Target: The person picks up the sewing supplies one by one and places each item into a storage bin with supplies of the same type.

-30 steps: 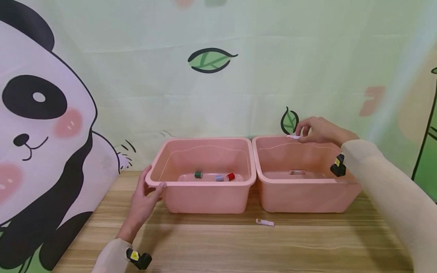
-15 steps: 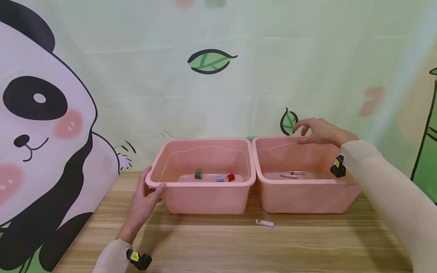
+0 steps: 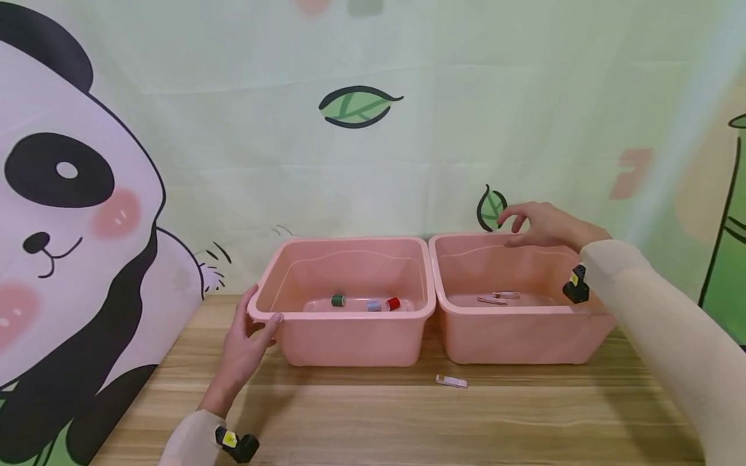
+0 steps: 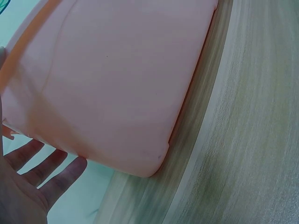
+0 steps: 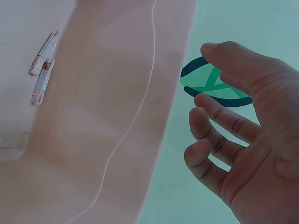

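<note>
My left hand holds the left pink bin at its near left corner, thumb on the front rim and fingers against the outer side. Inside lie thread spools: green, pale lilac and red. Over the back rim of the right pink bin hovers my right hand, fingers loosely bent around nothing. Two folded tape measures, each with a paper band, lie touching on that bin's floor. A third folded tape measure rests on the table before the bins.
Both bins stand side by side at the back of the wooden table, their rims nearly touching. Directly behind them hangs a cloth backdrop printed with a panda and leaves.
My right hand has let go of a tape measure, which dropped into the right bin beside the other one. The fingers have loosened; my left hand has stayed on the left bin.
</note>
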### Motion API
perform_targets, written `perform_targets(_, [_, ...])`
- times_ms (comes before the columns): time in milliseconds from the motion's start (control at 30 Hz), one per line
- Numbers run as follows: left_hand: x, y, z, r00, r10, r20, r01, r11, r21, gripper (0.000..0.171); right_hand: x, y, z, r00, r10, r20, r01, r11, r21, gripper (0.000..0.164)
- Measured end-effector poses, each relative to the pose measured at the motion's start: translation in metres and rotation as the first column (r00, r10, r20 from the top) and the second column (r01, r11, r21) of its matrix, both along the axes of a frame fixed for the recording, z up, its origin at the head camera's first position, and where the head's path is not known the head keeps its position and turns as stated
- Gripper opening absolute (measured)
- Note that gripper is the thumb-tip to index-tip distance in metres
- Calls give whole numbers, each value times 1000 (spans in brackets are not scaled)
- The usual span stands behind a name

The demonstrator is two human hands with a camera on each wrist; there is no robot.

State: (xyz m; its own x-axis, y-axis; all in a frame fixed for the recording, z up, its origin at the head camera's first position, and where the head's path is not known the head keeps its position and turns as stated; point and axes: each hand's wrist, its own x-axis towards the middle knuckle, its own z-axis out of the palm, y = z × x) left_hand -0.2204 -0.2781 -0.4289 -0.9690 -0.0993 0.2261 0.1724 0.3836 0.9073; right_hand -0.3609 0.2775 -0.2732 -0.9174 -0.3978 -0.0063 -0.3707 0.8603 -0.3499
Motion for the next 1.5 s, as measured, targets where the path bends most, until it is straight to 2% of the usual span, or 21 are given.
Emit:
perform_targets(133, [0, 0, 0, 1000, 0, 0, 0, 1000, -5, 82, 2, -1, 1, 1000, 1, -6, -1, 1000, 3, 54])
perform_targets(367, [0, 0, -1, 1000, 5, 3, -5, 1000, -2, 82, 7, -3, 2, 998, 52, -35, -52, 999, 1, 50])
perform_targets(667, [1, -1, -2, 1000, 12, 10, -12, 1000, 1, 82, 16, -8, 5, 996, 92, -10, -93, 995, -38, 54])
perform_targets(1200, [2, 1, 1, 1000, 9, 4, -9, 1000, 3, 83, 46, -7, 16, 994, 106, 7, -105, 991, -84, 64])
perform_targets(1500, [1, 2, 0, 1000, 5, 6, -5, 1000, 1, 83, 59, 0, 13, 985, 170, -38, -172, 983, -68, 62])
